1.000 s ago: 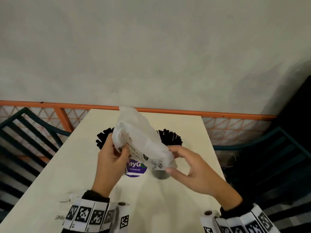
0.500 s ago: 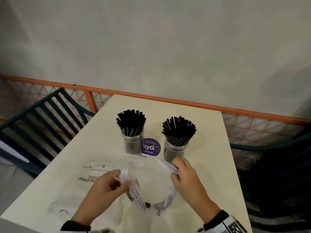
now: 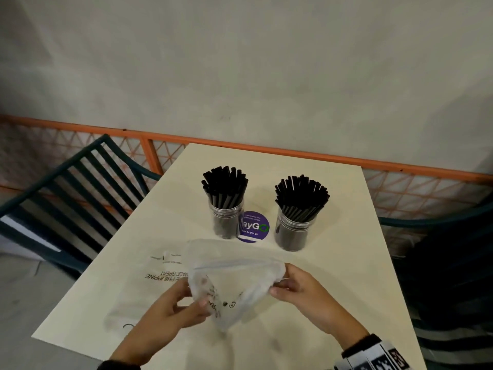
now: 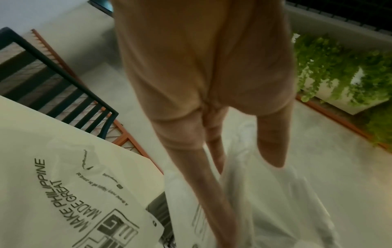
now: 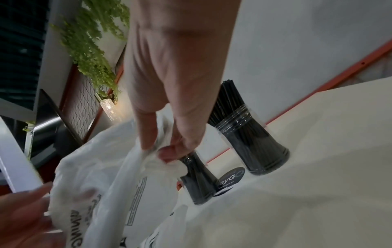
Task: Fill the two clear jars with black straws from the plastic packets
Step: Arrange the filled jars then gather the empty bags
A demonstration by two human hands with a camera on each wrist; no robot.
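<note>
Tabletop (image 3: pixel 346 263): cream; two clear jars (image 3: pixel 293 233) of black straws (image 3: pixel 301 194).
Hands: left (image 3: pixel 170 313), right (image 3: pixel 306 295) both pinched crumpled clear plastic packet (image 3: pixel 234 284).

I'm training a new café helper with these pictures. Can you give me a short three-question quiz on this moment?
1. True or false: both jars, the left jar and the right jar, hold black straws.
2. What lies between the jars? A) a purple sticker B) a spoon C) a lid
3. What do the left hand and right hand hold together?

Key: 1 true; 2 A, the sticker; 3 an empty plastic packet, with another packet flat on the table.
</note>
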